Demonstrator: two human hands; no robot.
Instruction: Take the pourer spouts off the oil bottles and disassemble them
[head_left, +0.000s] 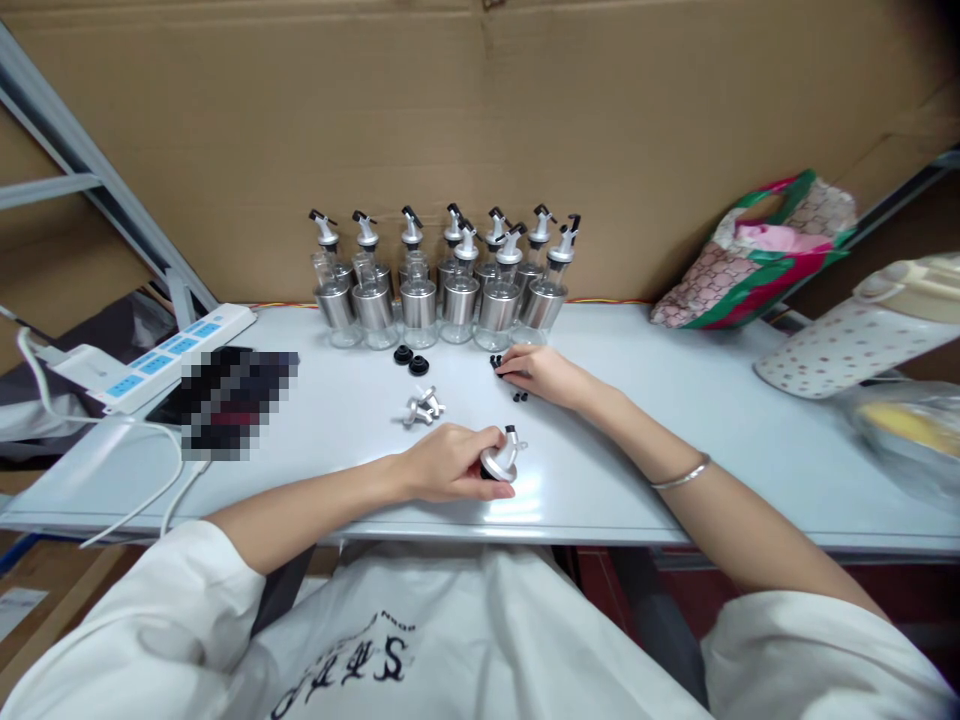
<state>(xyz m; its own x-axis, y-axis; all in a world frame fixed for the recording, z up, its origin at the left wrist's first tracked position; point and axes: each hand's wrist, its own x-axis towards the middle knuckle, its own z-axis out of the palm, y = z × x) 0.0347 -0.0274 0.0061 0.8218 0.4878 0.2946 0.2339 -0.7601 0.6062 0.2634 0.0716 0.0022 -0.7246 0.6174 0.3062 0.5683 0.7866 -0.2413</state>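
Near the front of the table, my left hand (pixel 448 462) grips a silver bottle pourer (pixel 501 462) with a black stopper base and a black tip on its spout, which points up. Farther back, my right hand (pixel 546 374) is closed at the fingertips around a small black cap (pixel 496 363), with similar pieces beside it. Two more small black caps (pixel 520 397) lie just below that hand. To the left are several silver pourer spouts (pixel 424 405) in a loose pile. Two black rubber stoppers (pixel 412 360) rest behind them.
Glass bottles with steel sleeves (pixel 420 305) stand in rows at the back, many topped with pourers. At left are a power strip (pixel 180 355), a white cable and a pixelated dark object (pixel 240 400). A patterned bag (pixel 757 255), a dotted flask (pixel 855 325) and a wrapped bowl (pixel 911 440) occupy the right.
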